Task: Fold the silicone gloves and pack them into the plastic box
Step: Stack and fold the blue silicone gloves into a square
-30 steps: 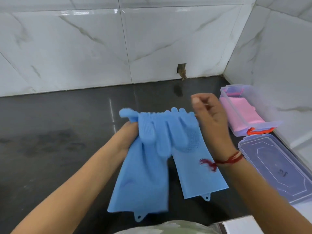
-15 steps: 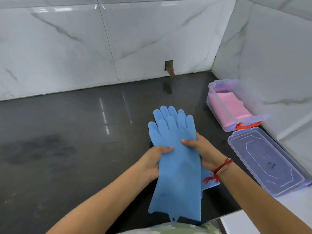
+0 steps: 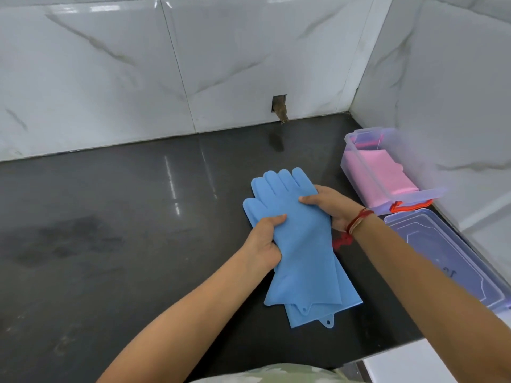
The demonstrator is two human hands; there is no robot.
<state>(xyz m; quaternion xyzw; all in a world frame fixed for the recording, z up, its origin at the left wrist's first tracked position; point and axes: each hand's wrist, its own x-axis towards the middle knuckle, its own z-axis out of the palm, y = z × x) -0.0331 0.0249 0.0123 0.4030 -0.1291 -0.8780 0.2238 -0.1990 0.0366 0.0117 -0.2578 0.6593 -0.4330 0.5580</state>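
Two blue silicone gloves [image 3: 304,244] lie stacked one on the other on the black counter [image 3: 124,230], fingers pointing away from me, cuffs toward me. My left hand [image 3: 264,240] grips the stack's left edge near the thumb. My right hand [image 3: 329,205] grips the right edge near the palm; a red thread is tied at its wrist. The clear plastic box [image 3: 356,158] stands open at the right with folded pink gloves [image 3: 384,172] inside. Its clear lid [image 3: 448,258] lies flat on the counter just in front of it.
White marble-look tiled walls close the counter at the back and right. A small hole in the back wall [image 3: 279,106] sits above the counter. The counter's front edge runs near my body, with a white surface [image 3: 409,360] at the lower right.
The gloves were held up, hanging apart; now they are laid flat and stacked on the counter. Both hands came down with them and hold the stack's sides.
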